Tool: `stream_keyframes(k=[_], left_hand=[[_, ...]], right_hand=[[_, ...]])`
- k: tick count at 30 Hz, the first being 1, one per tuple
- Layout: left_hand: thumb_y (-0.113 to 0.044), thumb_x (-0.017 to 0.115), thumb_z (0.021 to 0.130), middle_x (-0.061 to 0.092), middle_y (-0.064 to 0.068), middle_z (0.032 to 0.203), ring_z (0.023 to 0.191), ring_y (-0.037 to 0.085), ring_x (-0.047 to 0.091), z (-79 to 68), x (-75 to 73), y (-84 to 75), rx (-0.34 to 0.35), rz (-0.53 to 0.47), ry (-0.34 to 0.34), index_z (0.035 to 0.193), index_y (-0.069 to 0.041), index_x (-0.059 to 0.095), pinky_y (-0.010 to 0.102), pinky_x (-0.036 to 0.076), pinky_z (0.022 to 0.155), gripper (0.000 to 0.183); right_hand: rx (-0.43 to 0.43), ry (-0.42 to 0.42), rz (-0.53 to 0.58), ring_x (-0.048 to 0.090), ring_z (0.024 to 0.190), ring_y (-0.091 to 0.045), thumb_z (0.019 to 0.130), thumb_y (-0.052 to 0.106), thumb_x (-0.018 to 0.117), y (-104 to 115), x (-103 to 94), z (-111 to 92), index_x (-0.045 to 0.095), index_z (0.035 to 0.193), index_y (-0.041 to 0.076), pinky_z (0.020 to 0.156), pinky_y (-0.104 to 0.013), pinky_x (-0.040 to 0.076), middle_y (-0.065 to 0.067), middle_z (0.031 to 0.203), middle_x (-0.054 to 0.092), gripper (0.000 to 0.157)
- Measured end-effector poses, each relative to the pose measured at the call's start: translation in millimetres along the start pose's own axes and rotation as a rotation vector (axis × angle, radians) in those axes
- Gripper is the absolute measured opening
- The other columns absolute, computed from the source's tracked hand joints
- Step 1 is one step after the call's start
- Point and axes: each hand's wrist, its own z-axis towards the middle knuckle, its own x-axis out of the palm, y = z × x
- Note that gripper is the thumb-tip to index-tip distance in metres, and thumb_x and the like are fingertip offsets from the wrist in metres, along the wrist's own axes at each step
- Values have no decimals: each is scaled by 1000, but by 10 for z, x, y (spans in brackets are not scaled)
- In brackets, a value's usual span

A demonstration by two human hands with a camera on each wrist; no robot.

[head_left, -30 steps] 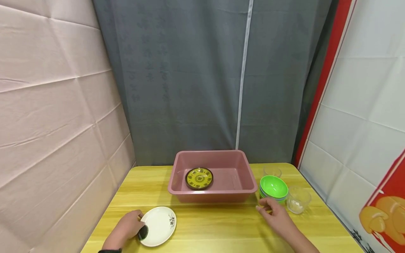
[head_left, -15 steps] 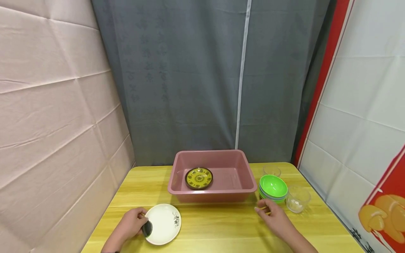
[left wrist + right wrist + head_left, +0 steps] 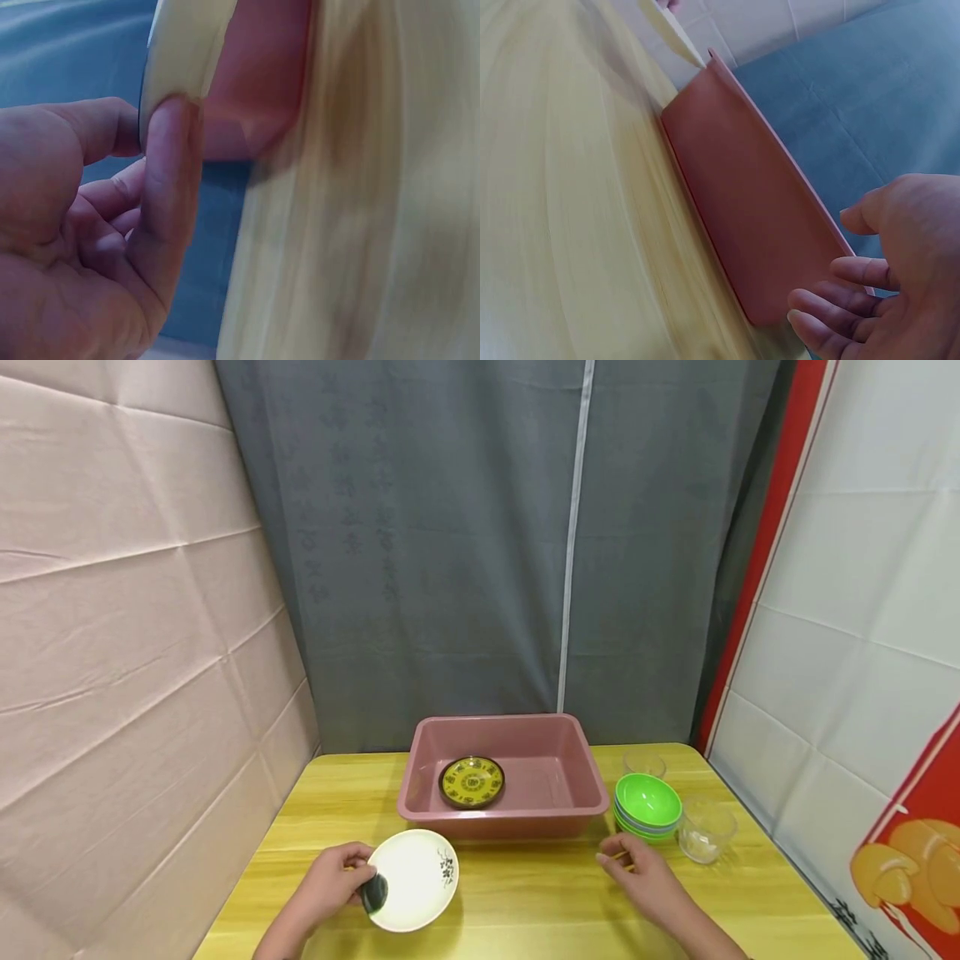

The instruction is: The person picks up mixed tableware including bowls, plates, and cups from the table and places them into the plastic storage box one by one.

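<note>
In the head view my left hand pinches the left rim of a white plate with a dark patch and a small floral print. The left wrist view shows thumb and fingers on either side of the plate's edge, raised above the wooden table. My right hand holds nothing, its fingers loosely bent in front of a stack of bowls, the top one green. A pink basin stands at the back middle; inside it, to the left, lies a yellow patterned plate with a dark rim.
One clear glass stands right of the bowls, another clear glass behind them. A grey curtain hangs behind the wooden table. Pale cloth borders the left, a white and red printed sheet the right.
My left hand has lifted the white plate and carried it rightward and toward the basin. The right hand has shifted only slightly left.
</note>
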Motion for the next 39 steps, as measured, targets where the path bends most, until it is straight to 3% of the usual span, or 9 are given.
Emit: stream_keyframes(k=[6, 15, 22, 31, 39], left_hand=[[-5, 73, 100, 69, 5, 90, 70, 20, 68, -13, 96, -177, -6, -46, 44, 118, 5, 74, 35, 63, 59, 21], [-6, 71, 100, 70, 7, 90, 70, 19, 68, -40, 317, -498, 6, -119, 101, 120, 6, 74, 33, 63, 60, 23], [-3, 71, 98, 69, 6, 88, 66, 17, 69, 11, 535, -603, 43, -115, 100, 114, 4, 75, 34, 63, 57, 19], [-2, 72, 95, 69, 5, 87, 66, 16, 69, 54, 752, -669, 72, -129, 113, 113, 2, 76, 35, 64, 57, 19], [-3, 73, 96, 70, 4, 87, 65, 16, 69, 40, 838, -712, 86, -134, 109, 114, 3, 75, 37, 64, 58, 19]], right_hand=[[-53, 52, 10, 65, 94, -17, 105, 19, 78, 122, 82, 5, 73, 118, 3, 78, -28, 57, 0, 104, 71, 22], [-131, 210, 113, 67, 88, -16, 108, 20, 73, 329, 252, 40, 68, 122, 1, 71, -27, 56, -8, 100, 70, 24], [-172, 261, 209, 70, 87, -16, 108, 19, 73, 419, 506, 53, 68, 121, 0, 71, -27, 59, -9, 101, 71, 23], [-95, 296, 359, 75, 85, -30, 107, 10, 68, 535, 696, -4, 65, 122, -7, 68, -35, 63, -12, 99, 70, 23], [-18, 318, 473, 72, 80, -24, 111, 11, 63, 566, 714, -6, 61, 127, -13, 68, -35, 64, -9, 99, 72, 30]])
